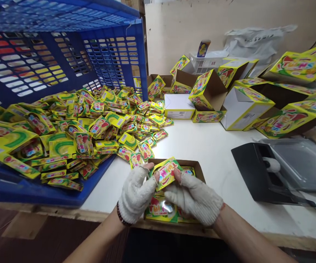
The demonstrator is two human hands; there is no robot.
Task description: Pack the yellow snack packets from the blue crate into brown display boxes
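Both of my hands wear white knitted gloves with bare fingertips. My left hand (137, 191) grips the left end of a small yellow candy box (165, 173) printed with pink and blue letters. On its right end, my right hand (195, 197) has thumb and fingers closed round the same box. Just below them is an open display box (196, 166) with a brown cardboard inside, at the table's front edge. Similar small boxes lie inside it, one showing a shiny front (159, 209). My hands hide part of its contents.
On the left a blue plastic crate (144, 60) lies on its side, small yellow boxes (84, 144) spilling onto the white table (201, 142). Open display boxes (207, 91) are stacked at the back right. A black tape dispenser (256, 171) stands at right beside clear plastic packaging (297, 160).
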